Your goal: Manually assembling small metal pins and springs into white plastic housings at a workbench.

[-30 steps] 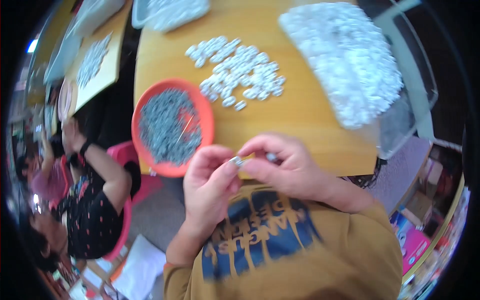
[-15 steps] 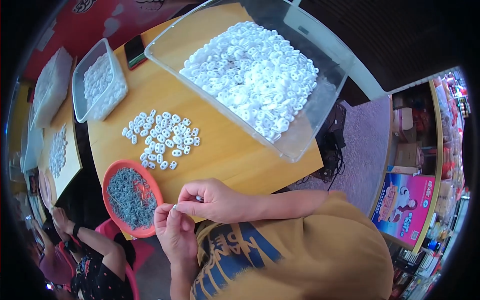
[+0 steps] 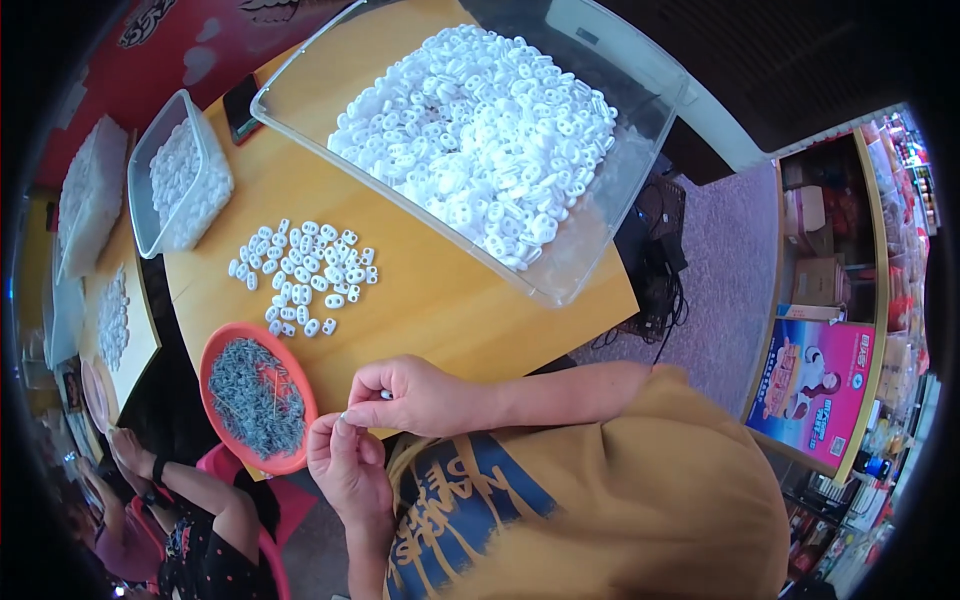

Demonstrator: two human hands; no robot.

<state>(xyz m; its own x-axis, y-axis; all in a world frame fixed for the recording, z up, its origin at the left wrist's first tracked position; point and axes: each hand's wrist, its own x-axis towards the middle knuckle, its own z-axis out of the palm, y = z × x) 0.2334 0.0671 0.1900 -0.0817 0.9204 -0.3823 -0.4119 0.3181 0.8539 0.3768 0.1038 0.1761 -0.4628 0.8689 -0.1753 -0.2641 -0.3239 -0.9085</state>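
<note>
My left hand [image 3: 350, 470] and my right hand [image 3: 408, 396] meet at the fingertips beside the table's near edge. Both pinch at a tiny pale thing, too small to make out. Curled in my right hand's fingers is a small white plastic piece [image 3: 386, 395], mostly hidden. Just left of the hands, an orange-red oval bowl [image 3: 308, 385] holds many thin grey-blue pieces [image 3: 250, 400]. Beyond it, loose white two-hole plastic pieces [image 3: 303, 268] lie scattered on the wooden table [image 3: 430, 300].
A large clear bin [image 3: 560, 290] full of white pieces [image 3: 480, 140] takes up the table's far side. A smaller clear tub [image 3: 140, 215] and a phone [image 3: 240, 108] are at far left. Another person's arm [image 3: 205, 488] shows at lower left; cables [image 3: 660, 310] hang at right.
The view has shifted slightly, so the table and its things appear a little further left. My hands stay together in the same pinch, with only slight finger movement.
</note>
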